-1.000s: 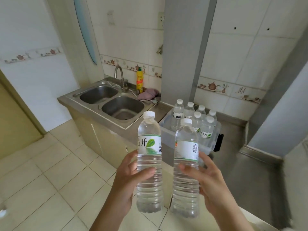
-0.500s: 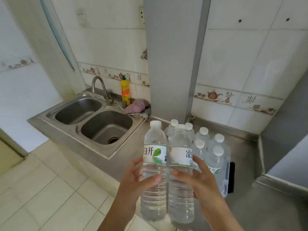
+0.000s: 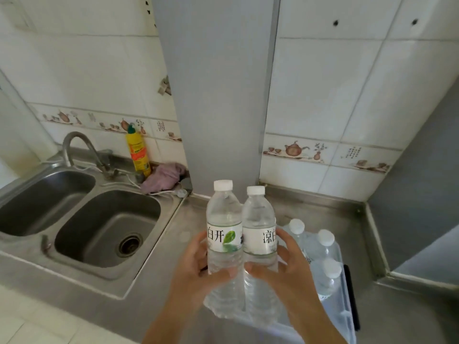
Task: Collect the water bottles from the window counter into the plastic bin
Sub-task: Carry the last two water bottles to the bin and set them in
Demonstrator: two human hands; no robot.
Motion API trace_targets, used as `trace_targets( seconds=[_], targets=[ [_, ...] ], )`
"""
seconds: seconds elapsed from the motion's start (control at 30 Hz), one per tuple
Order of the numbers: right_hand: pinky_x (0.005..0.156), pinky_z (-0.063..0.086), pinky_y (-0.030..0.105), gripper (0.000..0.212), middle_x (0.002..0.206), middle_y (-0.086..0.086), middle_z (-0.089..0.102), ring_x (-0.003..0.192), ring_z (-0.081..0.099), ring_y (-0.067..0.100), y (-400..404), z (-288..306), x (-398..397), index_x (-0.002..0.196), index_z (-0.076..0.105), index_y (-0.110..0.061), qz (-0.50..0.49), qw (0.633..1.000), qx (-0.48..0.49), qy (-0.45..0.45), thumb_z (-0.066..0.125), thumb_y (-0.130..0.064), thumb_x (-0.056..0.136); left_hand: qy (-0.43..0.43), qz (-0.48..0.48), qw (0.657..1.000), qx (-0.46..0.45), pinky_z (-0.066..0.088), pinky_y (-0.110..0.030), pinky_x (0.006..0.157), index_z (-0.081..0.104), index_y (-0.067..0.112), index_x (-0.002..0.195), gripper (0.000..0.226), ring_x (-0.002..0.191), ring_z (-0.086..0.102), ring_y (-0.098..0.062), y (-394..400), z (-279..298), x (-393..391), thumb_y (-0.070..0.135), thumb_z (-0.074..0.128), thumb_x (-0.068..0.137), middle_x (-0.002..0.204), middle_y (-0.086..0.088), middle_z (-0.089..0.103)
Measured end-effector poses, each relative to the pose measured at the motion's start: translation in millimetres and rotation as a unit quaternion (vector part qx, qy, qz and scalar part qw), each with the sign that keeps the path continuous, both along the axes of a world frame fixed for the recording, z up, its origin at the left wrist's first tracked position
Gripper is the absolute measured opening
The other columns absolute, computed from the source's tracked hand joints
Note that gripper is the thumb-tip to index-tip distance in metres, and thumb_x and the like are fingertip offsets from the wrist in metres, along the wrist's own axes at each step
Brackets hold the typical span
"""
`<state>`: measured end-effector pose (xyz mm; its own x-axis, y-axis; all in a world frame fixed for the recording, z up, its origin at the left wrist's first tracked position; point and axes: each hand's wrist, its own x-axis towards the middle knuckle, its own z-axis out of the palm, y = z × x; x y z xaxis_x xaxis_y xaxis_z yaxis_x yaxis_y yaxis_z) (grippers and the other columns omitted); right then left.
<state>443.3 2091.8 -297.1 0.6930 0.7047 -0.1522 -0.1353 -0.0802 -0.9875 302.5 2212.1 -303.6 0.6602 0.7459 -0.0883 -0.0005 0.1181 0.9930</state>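
Observation:
I hold two clear water bottles with white caps upright and side by side over the near left part of the clear plastic bin (image 3: 344, 306). My left hand (image 3: 196, 271) grips the left bottle (image 3: 223, 219), whose label has a green leaf. My right hand (image 3: 288, 271) grips the right bottle (image 3: 259, 219). Behind my right hand three more capped bottles (image 3: 323, 247) stand inside the bin. The bottoms of the held bottles overlap the bin's near rim; whether they touch it is unclear.
The bin sits on a steel counter (image 3: 310, 209) beside a double sink (image 3: 104, 227) with a tap (image 3: 74, 147). A yellow detergent bottle (image 3: 137, 152) and a pink cloth (image 3: 164, 177) lie behind the sink. A grey pillar (image 3: 218, 95) rises behind the bottles; tiled walls enclose the corner.
I have stepped closer to the counter. Both held bottles moved forward, came together side by side and now hang over the bin.

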Motion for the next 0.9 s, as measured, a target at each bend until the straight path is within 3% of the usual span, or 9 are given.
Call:
trace_targets(
  seconds=[0.1, 0.2, 0.27, 0.37, 0.53, 0.6, 0.7, 0.8, 0.9],
  targets=[
    [0.086, 0.054, 0.029, 0.086, 0.113, -0.008, 0.07, 0.102, 0.065, 0.006, 15, -6, 3, 0.124, 0.054, -0.034, -0.028, 0.999, -0.018, -0.019, 0.091, -0.006, 0.052, 0.01, -0.042, 0.999, -0.011, 0.058, -0.034, 0.081, 0.05, 0.025, 0.129, 0.1, 0.103, 0.071, -0.02, 27, -4, 9, 0.013, 0.09, 0.039, 0.115, 0.005, 0.073],
    [0.065, 0.052, 0.012, 0.084, 0.107, -0.009, 0.068, 0.088, 0.065, -0.006, 27, -13, 3, 0.12, 0.054, -0.03, -0.063, 0.996, -0.035, -0.046, 0.089, 0.004, 0.051, 0.032, -0.074, 0.997, 0.013, 0.055, -0.039, 0.09, 0.048, 0.029, 0.128, 0.094, 0.109, 0.068, -0.019, 46, -12, 20, 0.008, 0.092, 0.047, 0.122, 0.008, 0.069],
    [0.062, 0.05, 0.008, 0.084, 0.105, -0.01, 0.067, 0.085, 0.064, -0.009, 33, -20, 3, 0.117, 0.054, -0.029, -0.084, 0.994, -0.049, -0.058, 0.088, 0.008, 0.051, 0.044, -0.092, 0.994, 0.025, 0.056, -0.033, 0.087, 0.048, 0.03, 0.127, 0.089, 0.108, 0.068, -0.015, 53, -20, 27, -0.002, 0.09, 0.055, 0.122, 0.007, 0.068],
    [0.072, 0.054, 0.021, 0.084, 0.098, -0.014, 0.07, 0.088, 0.066, 0.0, 38, -32, 5, 0.114, 0.054, -0.034, -0.118, 0.986, -0.079, -0.085, 0.089, 0.003, 0.047, 0.053, -0.116, 0.991, 0.028, 0.054, -0.019, 0.078, 0.048, 0.027, 0.123, 0.083, 0.104, 0.069, -0.008, 59, -34, 39, -0.013, 0.086, 0.061, 0.116, 0.006, 0.07],
    [0.075, 0.053, 0.023, 0.081, 0.094, -0.025, 0.069, 0.088, 0.065, -0.006, 44, -42, -2, 0.104, 0.05, -0.043, -0.158, 0.972, -0.114, -0.135, 0.09, -0.004, 0.045, 0.073, -0.121, 0.988, 0.064, 0.056, -0.031, 0.086, 0.047, 0.023, 0.119, 0.082, 0.103, 0.068, -0.01, 64, -57, 46, 0.014, 0.091, 0.05, 0.111, 0.015, 0.069],
    [0.074, 0.052, 0.023, 0.079, 0.094, -0.031, 0.066, 0.087, 0.064, -0.007, 46, -44, -5, 0.101, 0.051, -0.044, -0.171, 0.969, -0.116, -0.137, 0.088, -0.004, 0.045, 0.072, -0.114, 0.987, 0.087, 0.054, -0.021, 0.079, 0.048, 0.021, 0.109, 0.077, 0.095, 0.068, -0.001, 63, -59, 48, 0.021, 0.091, 0.045, 0.105, 0.022, 0.068],
    [0.069, 0.049, 0.014, 0.078, 0.091, -0.019, 0.068, 0.09, 0.061, -0.008, 50, -45, -9, 0.099, 0.05, -0.043, -0.184, 0.965, -0.119, -0.143, 0.088, -0.002, 0.046, 0.07, -0.114, 0.985, 0.111, 0.05, -0.01, 0.072, 0.048, 0.021, 0.103, 0.076, 0.088, 0.065, 0.008, 64, -63, 51, 0.005, 0.095, 0.046, 0.1, 0.032, 0.065],
    [0.064, 0.049, 0.01, 0.074, 0.09, -0.015, 0.065, 0.088, 0.057, -0.013, 51, -47, -13, 0.096, 0.049, -0.041, -0.191, 0.96, -0.126, -0.161, 0.087, 0.0, 0.048, 0.082, -0.11, 0.984, 0.118, 0.052, -0.015, 0.072, 0.05, 0.023, 0.104, 0.077, 0.09, 0.066, 0.002, 67, -73, 51, 0.021, 0.093, 0.04, 0.1, 0.025, 0.067],
    [0.066, 0.052, 0.018, 0.072, 0.092, -0.013, 0.066, 0.089, 0.06, -0.007, 52, -51, -17, 0.099, 0.048, -0.042, -0.193, 0.958, -0.134, -0.166, 0.086, -0.005, 0.051, 0.104, -0.099, 0.981, 0.129, 0.055, -0.022, 0.071, 0.051, 0.026, 0.101, 0.073, 0.087, 0.068, -0.007, 68, -82, 50, 0.029, 0.089, 0.039, 0.094, 0.01, 0.07]
  ],
)
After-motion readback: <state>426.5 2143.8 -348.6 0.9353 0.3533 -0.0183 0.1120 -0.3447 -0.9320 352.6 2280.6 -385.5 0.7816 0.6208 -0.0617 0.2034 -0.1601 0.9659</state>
